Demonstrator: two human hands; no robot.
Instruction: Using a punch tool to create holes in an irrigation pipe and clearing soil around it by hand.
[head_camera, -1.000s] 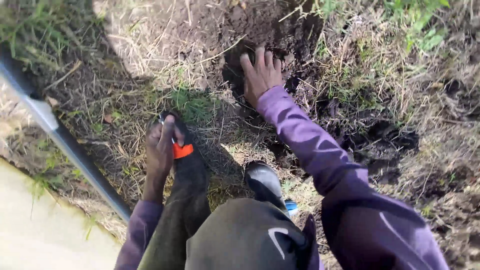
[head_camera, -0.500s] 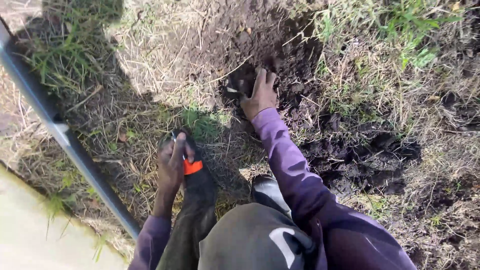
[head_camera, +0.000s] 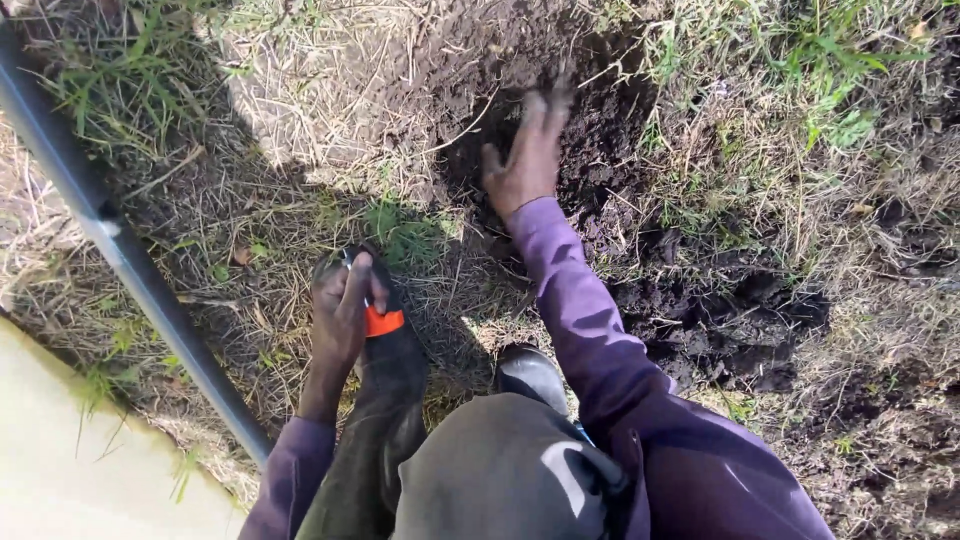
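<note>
Nearest the camera: dark trousers over a bent knee (head_camera: 500, 470) and purple sleeves (head_camera: 610, 360) on both arms. A black rubber boot (head_camera: 395, 390) runs up from the lower middle, a second dark boot toe (head_camera: 530, 372) just right of it.

Left hand (head_camera: 340, 305) sits low-centre, over the toe of the black boot. Its grip is pressed together around a small tool with an orange band (head_camera: 382, 321); the orange part sticks out on the right side of the fist, touching the fingers, against the boot. Tool end is hidden by the hand, shape can't be told.

Left of that hand, a grey pole (head_camera: 120, 250) crosses diagonally from the top left edge down toward the bottom centre, with a pale concrete strip (head_camera: 70, 460) beyond it in the bottom left corner.

Farther out: right hand (head_camera: 525, 160), arm stretched forward, fingers spread and blurred, palm down, holding nothing. It lies on the dark dug soil (head_camera: 590, 130) at the near left edge of the patch, fingertips touching the dirt. The orange-banded tool is well apart from this hand, down and left.

More turned dark clods (head_camera: 720, 320) to the right of the forearm. Dry straw and green grass (head_camera: 820, 90) surround the patch, thicker green at top right and top left.
</note>
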